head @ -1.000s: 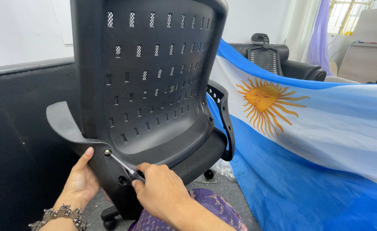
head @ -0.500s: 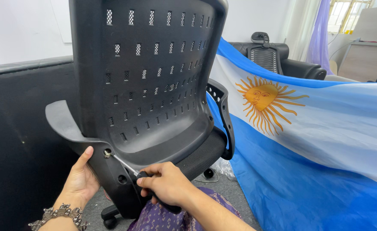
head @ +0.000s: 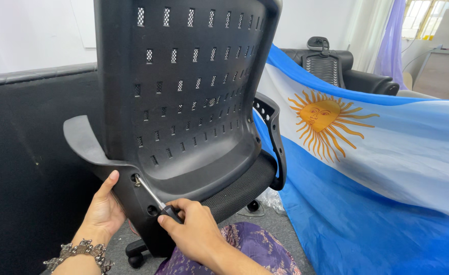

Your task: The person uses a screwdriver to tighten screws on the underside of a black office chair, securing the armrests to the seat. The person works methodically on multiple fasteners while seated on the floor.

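Observation:
A black office chair (head: 183,97) with a perforated plastic back stands right in front of me, seen from behind. My right hand (head: 191,231) grips the dark handle of a screwdriver (head: 155,198); its metal shaft slants up-left and its tip sits in a screw hole (head: 135,179) on the lower left bracket of the backrest. My left hand (head: 103,211) presses flat against the left side of that bracket, thumb pointing up, just below the left armrest (head: 82,140). A beaded bracelet (head: 79,253) is on the left wrist.
A large blue-and-white flag with a yellow sun (head: 377,153) hangs draped at the right. Behind it stands another black chair (head: 326,63). A black panel (head: 25,168) fills the left. Chair casters (head: 135,257) rest on grey floor; purple patterned cloth (head: 255,249) covers my lap.
My right hand turned on the screwdriver handle, knuckles rolling over and back, while the tip stayed in the same hole. The left hand stayed on the bracket.

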